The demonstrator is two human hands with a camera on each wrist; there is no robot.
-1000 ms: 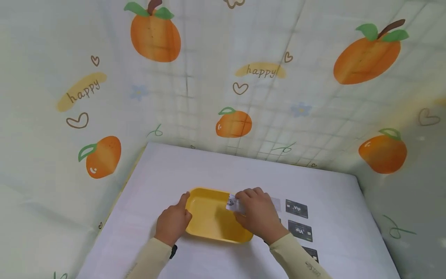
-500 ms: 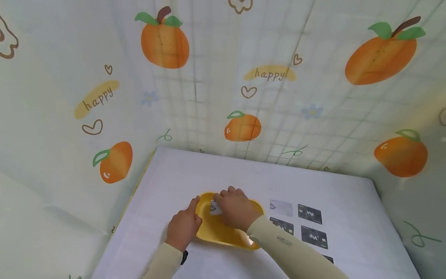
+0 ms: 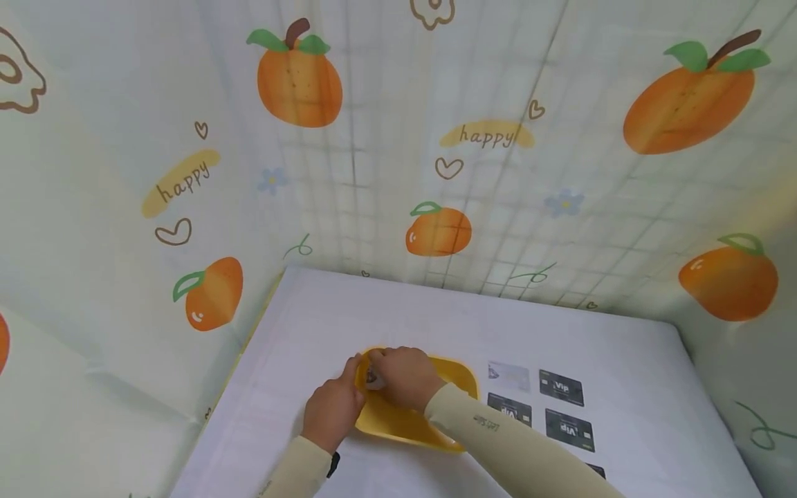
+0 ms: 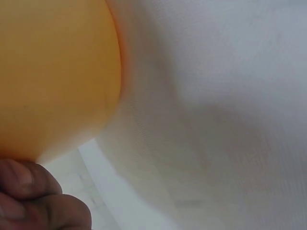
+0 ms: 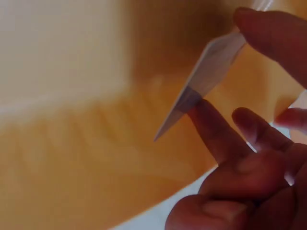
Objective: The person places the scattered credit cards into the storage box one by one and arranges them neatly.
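A yellow plastic tray [image 3: 392, 420] rests on the white table. My left hand [image 3: 333, 411] grips its left end, and in the left wrist view the curled fingers [image 4: 45, 206] lie against the tray's outer wall [image 4: 57, 72]. Over the tray's left part, my right hand [image 3: 407, 377] pinches a pale card [image 3: 375, 379] between thumb and fingers. The right wrist view shows this card [image 5: 206, 72] tilted on edge, close over the tray's yellow inside [image 5: 120, 158]. Much of the card is hidden behind the right hand in the head view.
Right of the tray lie a pale printed card [image 3: 509, 377] and several black cards marked Vip [image 3: 562, 387], laid in rows. The right forearm [image 3: 510, 439] partly covers the lower ones. A curtain with orange prints [image 3: 438, 232] stands behind the table [image 3: 349, 304].
My right hand has carried the card leftward from the tray's right side to its left end, beside my left hand. The left hand keeps its hold. The head view has shifted slightly.
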